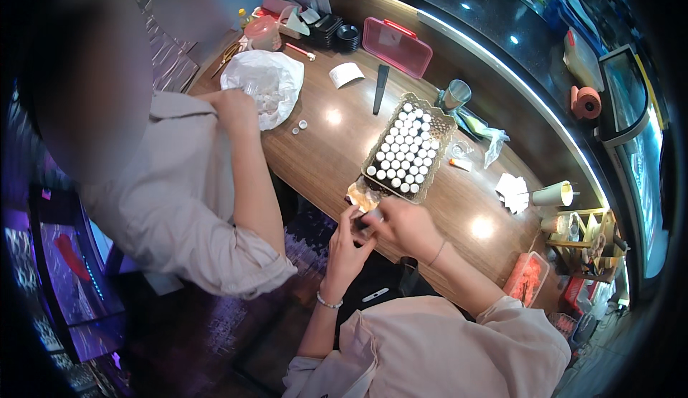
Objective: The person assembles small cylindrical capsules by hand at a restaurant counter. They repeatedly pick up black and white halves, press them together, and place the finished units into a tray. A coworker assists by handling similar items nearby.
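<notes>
At the table's near edge, my left hand [347,246] is closed around a small dark object [361,222], mostly hidden by my fingers. My right hand [405,227] meets it from the right, its fingers bent in and blurred at the tips; what they pinch cannot be made out. Just beyond both hands lies an open, crumpled gold-and-yellow packet [363,194]. Past that stands a gold openwork basket [436,167] filled with rows of small white-capped bottles [405,146].
On my left a co-worker's hand [239,111] reaches to a white plastic bag [283,75], with loose caps [302,124] beside it. Farther back are a pink-rimmed box [396,48], a glass [456,95] and black dishes [347,37]. A paper cup [561,194] lies at right.
</notes>
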Action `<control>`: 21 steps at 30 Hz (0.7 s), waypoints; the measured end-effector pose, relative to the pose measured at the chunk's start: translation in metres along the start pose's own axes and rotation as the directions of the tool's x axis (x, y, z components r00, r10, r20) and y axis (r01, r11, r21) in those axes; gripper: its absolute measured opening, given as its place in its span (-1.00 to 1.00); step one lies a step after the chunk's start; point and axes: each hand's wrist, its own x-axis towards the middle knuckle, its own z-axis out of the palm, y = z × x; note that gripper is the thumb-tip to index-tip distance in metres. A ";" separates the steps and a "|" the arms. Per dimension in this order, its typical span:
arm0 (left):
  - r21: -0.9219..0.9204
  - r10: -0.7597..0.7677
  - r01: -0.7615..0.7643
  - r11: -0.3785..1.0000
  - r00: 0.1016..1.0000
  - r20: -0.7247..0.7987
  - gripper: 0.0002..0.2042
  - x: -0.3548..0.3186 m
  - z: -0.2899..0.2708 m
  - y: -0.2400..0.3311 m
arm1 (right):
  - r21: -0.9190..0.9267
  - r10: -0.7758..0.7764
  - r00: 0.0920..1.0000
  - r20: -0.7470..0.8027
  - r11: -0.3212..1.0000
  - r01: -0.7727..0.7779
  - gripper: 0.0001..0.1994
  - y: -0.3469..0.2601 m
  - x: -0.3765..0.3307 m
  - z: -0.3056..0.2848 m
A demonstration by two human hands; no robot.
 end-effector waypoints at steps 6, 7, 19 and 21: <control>-0.073 -0.149 0.150 0.986 0.989 0.018 -0.44 0.068 -0.005 -0.044 | -0.174 0.205 0.908 -0.365 0.943 -0.283 -0.64 0.124 0.077 -0.049; -0.057 -0.163 0.165 0.985 0.986 0.046 -0.49 0.088 -0.002 -0.059 | -0.302 0.186 0.870 -0.457 0.887 -0.349 -0.66 0.160 0.083 -0.052; 0.301 -0.122 0.184 0.936 0.969 -0.215 -0.75 0.181 -0.049 -0.172 | -0.589 0.239 0.927 -0.290 0.719 -0.370 -0.73 0.272 0.131 0.003; 0.262 -0.146 0.210 0.942 0.959 -0.242 -0.76 0.180 -0.049 -0.177 | -0.574 0.261 0.928 -0.265 0.731 -0.369 -0.75 0.277 0.128 0.008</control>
